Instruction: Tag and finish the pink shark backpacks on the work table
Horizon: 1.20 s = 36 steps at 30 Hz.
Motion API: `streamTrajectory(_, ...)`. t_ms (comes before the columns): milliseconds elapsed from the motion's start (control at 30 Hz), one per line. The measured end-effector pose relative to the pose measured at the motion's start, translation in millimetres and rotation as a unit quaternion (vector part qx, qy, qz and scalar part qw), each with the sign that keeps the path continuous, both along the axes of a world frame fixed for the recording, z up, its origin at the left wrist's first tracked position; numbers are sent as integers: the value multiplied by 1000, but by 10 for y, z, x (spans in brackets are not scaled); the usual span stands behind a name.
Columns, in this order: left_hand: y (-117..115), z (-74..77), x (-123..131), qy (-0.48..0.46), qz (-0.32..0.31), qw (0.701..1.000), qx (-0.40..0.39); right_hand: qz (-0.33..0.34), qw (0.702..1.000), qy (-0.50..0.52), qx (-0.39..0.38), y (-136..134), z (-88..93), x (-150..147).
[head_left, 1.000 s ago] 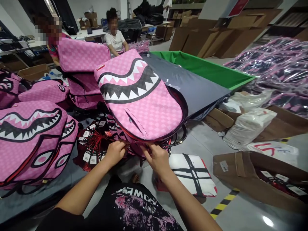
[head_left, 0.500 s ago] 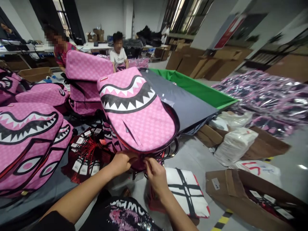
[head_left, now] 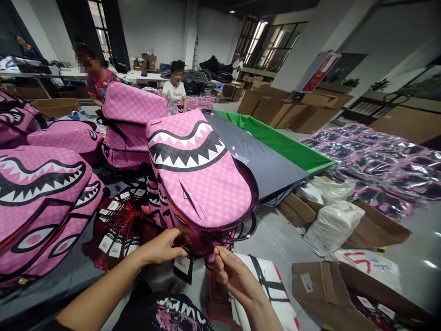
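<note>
A pink checkered backpack [head_left: 206, 193] with a shark-mouth print lies on top of a pile in front of me, its rounded end towards me. Just below that end, my left hand [head_left: 165, 248] is closed, its thumb against a black-and-white hang tag [head_left: 183, 266]. To the right, my right hand [head_left: 236, 273] pinches what looks like a thin red string between thumb and fingertips. Part of my left fingers is hidden under the backpack's edge. A bundle of hang tags [head_left: 115, 246] with red strings lies to the left of my left hand.
More pink backpacks [head_left: 37, 184] stand at left and behind. A green-lined grey bin [head_left: 275, 142] is beyond the pile. At right are an open carton [head_left: 317, 289], a white strapped bundle [head_left: 267, 280] and plastic-wrapped bags [head_left: 389, 161]. Two people [head_left: 175, 89] work behind.
My hands have moved apart and slightly down from the backpack's edge. The hang tag now shows below my left hand, and my right hand has drawn right and towards me.
</note>
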State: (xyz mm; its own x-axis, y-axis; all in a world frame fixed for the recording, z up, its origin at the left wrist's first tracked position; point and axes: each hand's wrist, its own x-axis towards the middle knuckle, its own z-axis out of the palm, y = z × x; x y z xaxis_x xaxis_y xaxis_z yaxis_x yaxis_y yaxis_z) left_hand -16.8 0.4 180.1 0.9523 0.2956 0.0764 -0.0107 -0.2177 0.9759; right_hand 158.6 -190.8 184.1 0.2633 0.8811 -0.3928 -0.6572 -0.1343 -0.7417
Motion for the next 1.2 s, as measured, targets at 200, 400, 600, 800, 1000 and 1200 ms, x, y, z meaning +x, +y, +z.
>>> streamTrajectory(200,-91,-104,91,-100,264,955,-86,27,998,46,17,33,4,-20)
streamTrajectory(400,-187,-67,33,-78,219,973,-5,57,997,31,36,50,35,-120)
streamTrajectory(600,-229,-73,43,-120,264,955,55,89,996,15,25,37,64,-115)
streamTrajectory(800,-243,16,51,-191,212,835,470,49,998,-9,31,100,89,-171)
streamTrajectory(1000,-324,-10,112,-194,182,811,521,-20,993,-109,39,192,127,-243)
streamTrajectory(1200,-371,-44,252,-169,139,948,232,-70,977,-200,28,253,49,-269)
